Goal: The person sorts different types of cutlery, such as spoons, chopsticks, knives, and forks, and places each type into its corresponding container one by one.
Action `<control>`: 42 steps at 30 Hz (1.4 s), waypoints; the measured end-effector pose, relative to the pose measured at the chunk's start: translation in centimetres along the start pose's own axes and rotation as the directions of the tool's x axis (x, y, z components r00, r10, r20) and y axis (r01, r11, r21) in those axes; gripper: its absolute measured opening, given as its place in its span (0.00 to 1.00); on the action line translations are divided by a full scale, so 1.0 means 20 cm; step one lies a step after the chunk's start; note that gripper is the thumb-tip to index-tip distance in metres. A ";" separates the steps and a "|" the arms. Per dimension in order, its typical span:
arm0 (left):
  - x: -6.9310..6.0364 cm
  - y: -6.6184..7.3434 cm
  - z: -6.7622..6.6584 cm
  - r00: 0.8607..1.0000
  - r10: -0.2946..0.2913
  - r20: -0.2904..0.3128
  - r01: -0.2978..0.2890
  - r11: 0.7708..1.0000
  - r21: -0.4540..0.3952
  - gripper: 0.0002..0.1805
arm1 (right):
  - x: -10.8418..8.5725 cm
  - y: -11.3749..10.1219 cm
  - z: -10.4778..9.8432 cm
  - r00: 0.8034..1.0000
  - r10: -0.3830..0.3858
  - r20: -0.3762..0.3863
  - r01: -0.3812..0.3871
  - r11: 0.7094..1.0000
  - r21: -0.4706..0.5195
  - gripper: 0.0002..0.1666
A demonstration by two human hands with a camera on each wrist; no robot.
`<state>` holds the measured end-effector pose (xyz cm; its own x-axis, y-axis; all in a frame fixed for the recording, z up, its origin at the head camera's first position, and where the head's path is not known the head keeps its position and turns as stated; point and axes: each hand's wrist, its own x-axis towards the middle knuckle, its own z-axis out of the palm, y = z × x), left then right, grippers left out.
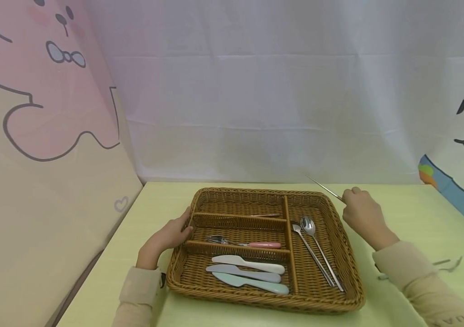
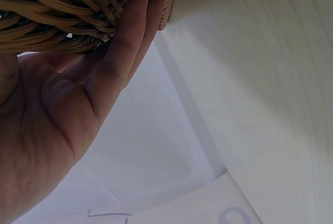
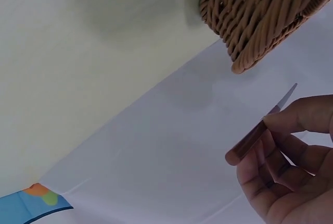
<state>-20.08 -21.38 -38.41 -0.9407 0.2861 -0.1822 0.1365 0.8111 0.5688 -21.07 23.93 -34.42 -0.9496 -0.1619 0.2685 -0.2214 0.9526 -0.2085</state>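
Note:
A brown wicker basket (image 1: 256, 297) with compartments stands on the table. My left hand (image 1: 170, 235) holds its left rim, thumb over the edge and fingers against the outer weave. Beyond the basket's back right corner, my right hand (image 1: 363, 214) pinches a thin utensil (image 3: 251, 139) by its reddish-brown handle; its narrow metal end tapers away, kind unclear. Two metal spoons (image 1: 322, 254) lie in the right compartment. White (image 1: 248, 263), grey (image 1: 243, 273) and mint (image 1: 252, 283) knives fill the front left one. The middle left one has a pink-handled utensil (image 1: 264, 245) beside metal fork heads (image 1: 217, 239).
A thin piece of cutlery (image 1: 265, 215) shows partly behind a divider in the back left compartment. Grey strap-like bits (image 1: 448, 265) lie beside my right sleeve. A white curtain (image 1: 256, 118) hangs behind the pale yellow table (image 1: 424, 213), with printed cloth at both sides.

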 end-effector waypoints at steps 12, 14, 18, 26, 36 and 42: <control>0.00 -0.01 0.00 1.000 -0.002 0.005 0.002 1.000 -0.003 0.36 | 0.02 -0.19 0.01 0.994 -0.101 -0.027 0.099 0.993 -0.068 0.05; -0.01 -0.01 0.00 1.000 -0.001 0.005 0.001 1.000 -0.004 0.36 | 0.02 -0.22 0.03 0.991 -0.126 -0.041 0.123 0.990 -0.074 0.06; -0.01 -0.01 0.00 1.000 0.005 0.004 -0.005 1.000 -0.001 0.36 | 0.02 -0.27 0.05 0.982 -0.177 -0.067 0.171 0.982 -0.080 0.09; -0.01 -0.01 0.00 1.000 0.007 0.012 -0.007 1.000 0.000 0.36 | 0.03 -0.36 0.09 0.964 -0.249 -0.097 0.239 0.965 -0.106 0.12; -0.01 -0.01 0.00 1.000 0.019 0.015 -0.019 1.000 0.001 0.36 | 0.08 -0.49 0.12 0.931 -0.348 -0.107 0.325 0.927 -0.188 0.06; -0.01 -0.01 0.00 0.999 0.039 0.015 -0.040 0.999 0.020 0.36 | 0.11 -0.54 0.15 0.918 -0.379 -0.113 0.355 0.916 -0.187 0.07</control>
<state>-20.03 -21.63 -38.46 -0.9299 0.3253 -0.1715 0.1799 0.8091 0.5594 -21.52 12.41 -34.41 -0.7630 -0.4810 0.4318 -0.4989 0.8630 0.0799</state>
